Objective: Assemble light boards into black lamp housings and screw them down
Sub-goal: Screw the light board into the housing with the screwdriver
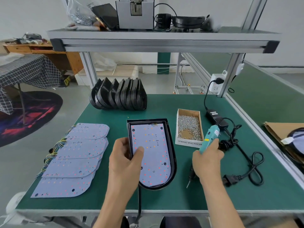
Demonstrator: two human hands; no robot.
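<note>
A black lamp housing (171, 155) lies flat at the middle of the green tabletop (164, 102), a light board (151, 153) seated inside it. The left hand (126, 158) grips the housing's left rim, thumb pressed on the board. The right hand (208, 159) is wrapped round a teal electric screwdriver (209, 137), tip angled down toward the near edge. Spare boards (75, 160) fan along the left edge; stacked housings (118, 96) line the far edge; a box of screws (189, 127) sits right of centre, with bare green felt between them.
</note>
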